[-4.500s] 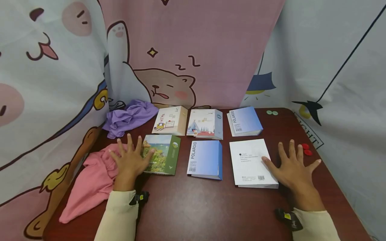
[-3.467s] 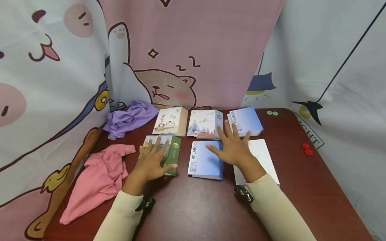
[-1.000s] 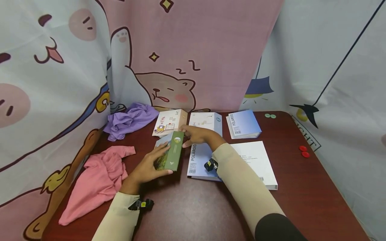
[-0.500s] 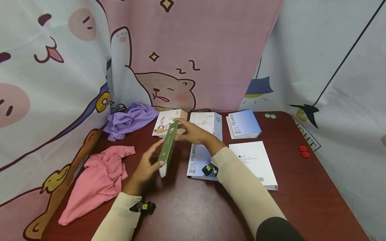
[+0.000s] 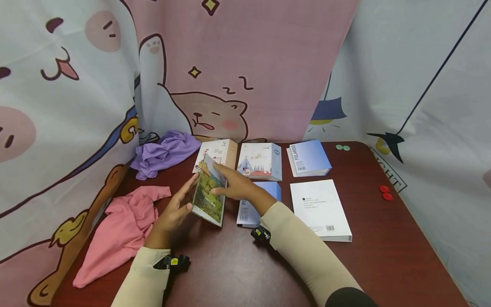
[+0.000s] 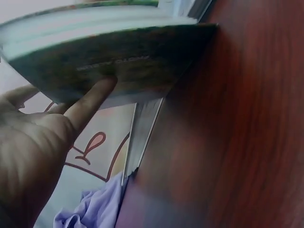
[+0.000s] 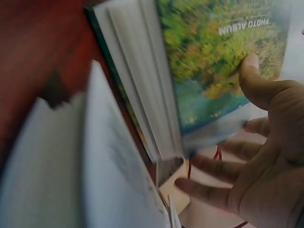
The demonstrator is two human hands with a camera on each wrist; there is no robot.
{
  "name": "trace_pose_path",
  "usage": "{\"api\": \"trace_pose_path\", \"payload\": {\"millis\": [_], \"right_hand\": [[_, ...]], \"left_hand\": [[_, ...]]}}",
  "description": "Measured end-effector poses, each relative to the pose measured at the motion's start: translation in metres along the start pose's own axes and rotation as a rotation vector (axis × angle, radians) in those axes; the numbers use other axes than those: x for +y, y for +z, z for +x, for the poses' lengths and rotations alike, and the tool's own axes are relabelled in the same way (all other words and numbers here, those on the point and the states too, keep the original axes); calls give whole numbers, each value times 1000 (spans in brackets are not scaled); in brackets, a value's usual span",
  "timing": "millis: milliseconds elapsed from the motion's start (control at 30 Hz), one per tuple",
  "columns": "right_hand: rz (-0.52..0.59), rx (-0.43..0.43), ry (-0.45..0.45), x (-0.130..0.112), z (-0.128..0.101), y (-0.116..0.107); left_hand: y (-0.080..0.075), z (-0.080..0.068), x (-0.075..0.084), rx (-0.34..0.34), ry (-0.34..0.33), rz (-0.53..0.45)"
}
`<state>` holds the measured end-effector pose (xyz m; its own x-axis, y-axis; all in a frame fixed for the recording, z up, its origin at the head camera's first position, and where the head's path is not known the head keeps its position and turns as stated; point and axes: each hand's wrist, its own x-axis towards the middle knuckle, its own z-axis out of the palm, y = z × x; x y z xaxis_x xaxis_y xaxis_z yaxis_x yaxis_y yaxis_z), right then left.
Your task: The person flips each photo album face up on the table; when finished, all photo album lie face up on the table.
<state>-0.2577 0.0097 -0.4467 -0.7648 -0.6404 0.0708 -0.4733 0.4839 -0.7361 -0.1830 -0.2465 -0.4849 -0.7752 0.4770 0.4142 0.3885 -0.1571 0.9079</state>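
Observation:
A photo album (image 5: 209, 194) with a leafy landscape cover stands tilted on edge above the table, between both hands. My right hand (image 5: 234, 183) grips it from the right; in the right wrist view the thumb (image 7: 251, 73) presses on the cover and the other fingers reach past its edge. My left hand (image 5: 170, 217) is at the album's left side, its fingers fairly straight. One straight finger (image 6: 92, 97) touches a cover in the left wrist view; other fingertips are hidden behind the album. Under the right forearm lies a blue Polaroid album (image 5: 249, 213), partly covered.
Two illustrated albums, one cream-spined (image 5: 230, 155) and one blue-spined (image 5: 264, 157), lie behind with another Polaroid album (image 5: 310, 157). A white book (image 5: 322, 209) is right. Purple cloth (image 5: 166, 151) and pink cloth (image 5: 122, 230) lie left; green discs (image 5: 342, 147) and red discs (image 5: 385, 192) right.
Both hands moved from being spread over the books to the photo album, which was lifted from the table. It has turned from spine upward to its landscape cover facing right.

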Motion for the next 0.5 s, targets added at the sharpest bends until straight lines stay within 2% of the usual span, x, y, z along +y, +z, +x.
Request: {"api": "trace_pose_path", "payload": {"millis": [100, 167, 233, 333, 400, 500], "right_hand": [[-38, -20, 56, -1, -4, 9], [-65, -30, 102, -1, -6, 15], [-86, -38, 143, 0, -8, 21], [-99, -41, 186, 2, -11, 29], [-95, -40, 209, 2, -12, 33], [-94, -29, 233, 1, -13, 36]], "left_hand": [[-5, -1, 3, 2, -41, -17], [-8, -2, 5, 29, -106, 12], [-10, -3, 9, 70, -196, 104], [-14, -4, 17, 108, -344, 314], [-17, -5, 20, 108, -419, 452], [-20, -6, 23, 81, -488, 558]]}}
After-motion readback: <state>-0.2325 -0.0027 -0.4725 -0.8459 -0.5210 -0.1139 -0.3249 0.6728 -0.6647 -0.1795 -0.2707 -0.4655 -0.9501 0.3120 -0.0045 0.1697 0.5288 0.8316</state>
